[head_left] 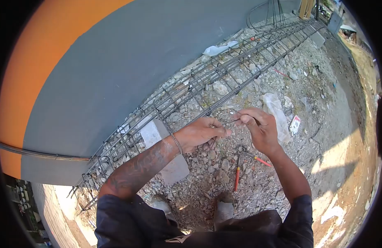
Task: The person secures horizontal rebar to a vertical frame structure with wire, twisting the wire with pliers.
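No words or numbers can be read. The red-and-white packet [295, 125] on the rubble [323, 136] carries marks too small to make out, and a pale, illegible emblem [177, 239] stands on the dark shirt [248, 237].

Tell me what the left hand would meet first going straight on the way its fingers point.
Probably the thin wire at the fingertips of the right hand, then that hand itself. The left hand points across toward them, though depth is unclear from this single view.
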